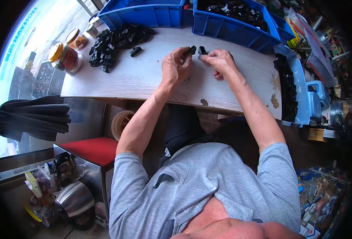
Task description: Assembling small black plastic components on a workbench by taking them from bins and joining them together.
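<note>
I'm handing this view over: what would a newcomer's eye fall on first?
Probably the blue bins along the far edge of the table, one holding black parts, then the black pile at the table's left. Mid-table, the left grip and right grip each hold a small black piece.

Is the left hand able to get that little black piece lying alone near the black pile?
Probably yes: nothing shows between the left hand and the lone black piece. But it seems to hold another black part, which it might need to release.

Worktop (124, 85) left: jars (70, 59), then heaped parts (104, 47)
Back edge: bins (231, 34) side by side
Right edge: tray (301, 95), probably holding more parts
</note>
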The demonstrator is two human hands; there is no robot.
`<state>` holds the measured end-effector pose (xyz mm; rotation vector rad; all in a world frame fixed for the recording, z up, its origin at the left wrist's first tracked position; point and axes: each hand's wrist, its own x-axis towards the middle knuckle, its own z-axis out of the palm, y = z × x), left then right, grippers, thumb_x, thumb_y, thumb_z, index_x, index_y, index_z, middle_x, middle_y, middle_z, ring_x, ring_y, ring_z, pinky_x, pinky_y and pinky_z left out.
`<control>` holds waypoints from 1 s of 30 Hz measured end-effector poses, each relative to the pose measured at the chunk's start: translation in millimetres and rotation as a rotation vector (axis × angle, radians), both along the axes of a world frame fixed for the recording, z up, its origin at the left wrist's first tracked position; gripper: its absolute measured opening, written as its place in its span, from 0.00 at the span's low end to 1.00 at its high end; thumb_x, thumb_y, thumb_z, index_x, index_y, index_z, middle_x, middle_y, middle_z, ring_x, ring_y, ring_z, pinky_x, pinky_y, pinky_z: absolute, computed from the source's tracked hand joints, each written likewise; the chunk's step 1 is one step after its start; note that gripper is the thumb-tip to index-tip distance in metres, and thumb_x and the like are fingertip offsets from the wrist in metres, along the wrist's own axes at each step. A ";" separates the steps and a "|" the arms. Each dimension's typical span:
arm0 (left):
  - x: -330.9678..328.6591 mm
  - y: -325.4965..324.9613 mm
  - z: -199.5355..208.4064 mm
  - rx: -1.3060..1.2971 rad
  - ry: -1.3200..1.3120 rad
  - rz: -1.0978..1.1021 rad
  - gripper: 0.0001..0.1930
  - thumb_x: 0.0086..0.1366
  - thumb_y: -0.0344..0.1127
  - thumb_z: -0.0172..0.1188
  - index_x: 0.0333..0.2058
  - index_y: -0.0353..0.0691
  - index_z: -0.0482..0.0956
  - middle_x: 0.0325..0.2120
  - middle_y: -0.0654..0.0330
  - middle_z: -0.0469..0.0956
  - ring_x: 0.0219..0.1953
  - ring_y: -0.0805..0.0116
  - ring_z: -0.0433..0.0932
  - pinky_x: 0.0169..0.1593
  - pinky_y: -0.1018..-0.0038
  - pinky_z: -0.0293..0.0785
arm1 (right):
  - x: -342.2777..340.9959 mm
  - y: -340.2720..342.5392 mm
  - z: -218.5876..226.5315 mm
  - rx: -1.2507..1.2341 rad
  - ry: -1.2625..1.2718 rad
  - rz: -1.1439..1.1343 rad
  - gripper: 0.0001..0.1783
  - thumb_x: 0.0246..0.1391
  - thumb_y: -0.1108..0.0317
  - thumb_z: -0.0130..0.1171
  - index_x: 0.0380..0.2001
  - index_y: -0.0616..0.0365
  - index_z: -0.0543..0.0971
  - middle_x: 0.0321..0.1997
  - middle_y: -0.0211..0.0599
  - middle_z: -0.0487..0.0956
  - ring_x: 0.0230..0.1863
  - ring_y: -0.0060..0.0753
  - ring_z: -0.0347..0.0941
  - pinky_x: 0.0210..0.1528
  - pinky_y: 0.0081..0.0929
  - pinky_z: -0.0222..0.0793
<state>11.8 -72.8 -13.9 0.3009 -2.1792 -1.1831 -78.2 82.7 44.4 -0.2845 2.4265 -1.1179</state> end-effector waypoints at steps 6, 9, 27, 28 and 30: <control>-4.3 8.3 -2.6 -0.013 0.030 -0.056 0.12 0.64 0.32 0.64 0.46 0.38 0.83 0.38 0.52 0.86 0.39 0.64 0.86 0.42 0.70 0.80 | 5.3 10.0 -4.4 -0.105 -0.112 0.030 0.19 0.52 0.54 0.70 0.39 0.57 0.80 0.17 0.29 0.71 0.12 0.22 0.68 0.12 0.23 0.65; -1.9 12.9 0.3 -0.023 0.042 -0.072 0.11 0.63 0.29 0.63 0.45 0.38 0.83 0.38 0.52 0.85 0.37 0.62 0.86 0.40 0.69 0.80 | 3.7 16.0 -9.1 -0.231 -0.081 0.019 0.20 0.52 0.61 0.68 0.46 0.57 0.78 0.18 0.29 0.72 0.12 0.22 0.69 0.12 0.24 0.66; -2.1 9.8 6.7 -0.453 0.097 -0.233 0.19 0.52 0.25 0.60 0.45 0.44 0.83 0.37 0.58 0.82 0.40 0.55 0.81 0.42 0.63 0.79 | -6.2 6.8 -13.4 -0.192 -0.014 0.147 0.17 0.49 0.71 0.63 0.44 0.55 0.78 0.19 0.31 0.75 0.13 0.23 0.70 0.12 0.27 0.66; -0.8 8.0 7.7 -0.448 0.074 -0.263 0.20 0.52 0.25 0.60 0.46 0.44 0.83 0.39 0.57 0.82 0.41 0.54 0.81 0.44 0.63 0.79 | -4.8 7.0 -12.3 -0.199 -0.013 0.148 0.16 0.49 0.71 0.63 0.43 0.55 0.78 0.19 0.31 0.75 0.13 0.23 0.70 0.12 0.26 0.66; 2.1 4.8 8.7 -0.446 0.047 -0.286 0.20 0.52 0.24 0.61 0.46 0.44 0.82 0.40 0.57 0.82 0.42 0.54 0.81 0.45 0.64 0.78 | -5.0 8.3 -12.5 -0.184 -0.044 0.157 0.16 0.51 0.70 0.63 0.45 0.54 0.77 0.19 0.28 0.74 0.13 0.21 0.68 0.12 0.24 0.64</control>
